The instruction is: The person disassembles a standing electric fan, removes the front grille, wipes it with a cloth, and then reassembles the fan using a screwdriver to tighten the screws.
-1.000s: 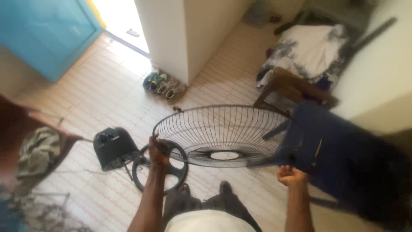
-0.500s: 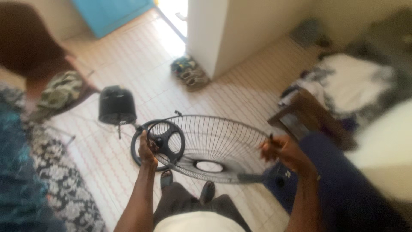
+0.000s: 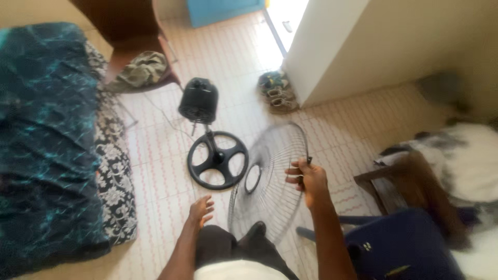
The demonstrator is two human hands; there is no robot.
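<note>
Right hand [image 3: 309, 179] clenches rim of wire fan guard [image 3: 267, 181] at 3 o'clock, guard held on edge, already off the fan. Left hand [image 3: 201, 210] released, fingers spread, holds nothing. Beyond at 11: round fan base [image 3: 218, 159] w/ black motor head [image 3: 197, 100], no guard on yet. Bed edge [image 3: 116, 176] crowds 9, blue chair [image 3: 404, 246] 4; open tile twd 12
</note>
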